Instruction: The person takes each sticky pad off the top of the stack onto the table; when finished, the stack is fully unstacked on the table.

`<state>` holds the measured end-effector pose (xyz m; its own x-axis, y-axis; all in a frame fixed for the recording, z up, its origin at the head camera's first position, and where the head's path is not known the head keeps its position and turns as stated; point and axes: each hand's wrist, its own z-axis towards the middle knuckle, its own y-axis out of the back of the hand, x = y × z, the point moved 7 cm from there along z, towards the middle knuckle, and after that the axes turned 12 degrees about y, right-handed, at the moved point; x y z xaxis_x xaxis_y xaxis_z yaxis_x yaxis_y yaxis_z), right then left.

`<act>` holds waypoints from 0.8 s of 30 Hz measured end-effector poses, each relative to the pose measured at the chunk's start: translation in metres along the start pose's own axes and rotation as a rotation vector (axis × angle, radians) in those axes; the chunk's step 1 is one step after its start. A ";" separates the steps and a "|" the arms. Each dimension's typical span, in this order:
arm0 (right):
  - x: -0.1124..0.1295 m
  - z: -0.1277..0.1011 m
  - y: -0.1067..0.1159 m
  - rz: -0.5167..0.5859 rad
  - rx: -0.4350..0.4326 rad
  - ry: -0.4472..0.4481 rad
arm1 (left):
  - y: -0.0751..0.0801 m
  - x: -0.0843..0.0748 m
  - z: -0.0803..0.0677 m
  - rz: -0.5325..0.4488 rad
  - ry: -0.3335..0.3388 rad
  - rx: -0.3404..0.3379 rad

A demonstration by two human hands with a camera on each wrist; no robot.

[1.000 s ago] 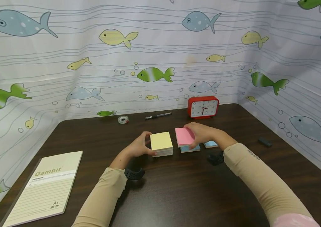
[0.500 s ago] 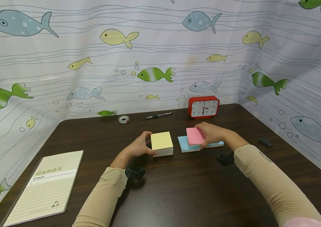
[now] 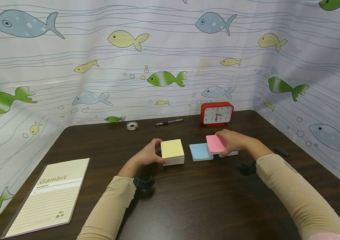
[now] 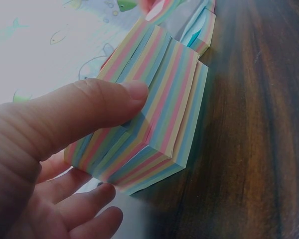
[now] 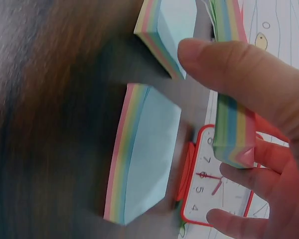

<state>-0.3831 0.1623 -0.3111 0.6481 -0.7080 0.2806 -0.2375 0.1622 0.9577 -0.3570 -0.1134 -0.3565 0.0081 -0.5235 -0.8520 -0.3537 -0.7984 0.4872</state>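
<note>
My left hand (image 3: 147,155) grips a stack of sticky note pads (image 3: 172,149) with a yellow top, thumb on the near side. Striped, slightly uneven page edges of that stack (image 4: 164,107) fill the left wrist view. To the right, my right hand (image 3: 233,142) pinches a pink-topped sticky note pad (image 3: 215,144) between thumb and fingers. In the right wrist view this pad (image 5: 232,132) is held up off the table. Below it lie two blue-topped pads: the left one (image 3: 200,152) shows mostly, while the right one (image 3: 232,153) is largely hidden by the hand.
A red alarm clock (image 3: 217,113) stands behind the pads. Along the back lie a tape roll (image 3: 132,126) and a pen (image 3: 169,122). A notebook (image 3: 48,195) lies at left, and a small dark object (image 3: 282,151) at right. A fish-print curtain (image 3: 170,50) encloses the table.
My right hand has carried the pink-topped pad to the right, off the left blue pad and towards the right one. The left hand stays on the yellow-topped stack.
</note>
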 end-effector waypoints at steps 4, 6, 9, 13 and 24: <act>-0.007 -0.007 0.001 -0.029 -0.009 0.002 | -0.001 0.000 0.001 -0.008 0.003 0.002; -0.011 -0.010 0.002 -0.048 -0.015 0.008 | -0.001 0.002 0.002 -0.013 0.008 -0.001; -0.018 -0.015 0.002 -0.070 -0.021 0.003 | -0.001 0.004 0.003 -0.012 0.012 -0.005; -0.034 -0.021 0.001 -0.074 -0.012 -0.051 | -0.001 0.005 0.003 -0.009 0.019 -0.014; -0.058 -0.033 0.002 -0.071 -0.003 -0.132 | 0.001 0.005 0.002 0.006 0.032 -0.034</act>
<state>-0.3972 0.2261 -0.3232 0.5626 -0.8018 0.2012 -0.1916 0.1103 0.9753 -0.3589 -0.1166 -0.3604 0.0365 -0.5372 -0.8426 -0.3222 -0.8045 0.4990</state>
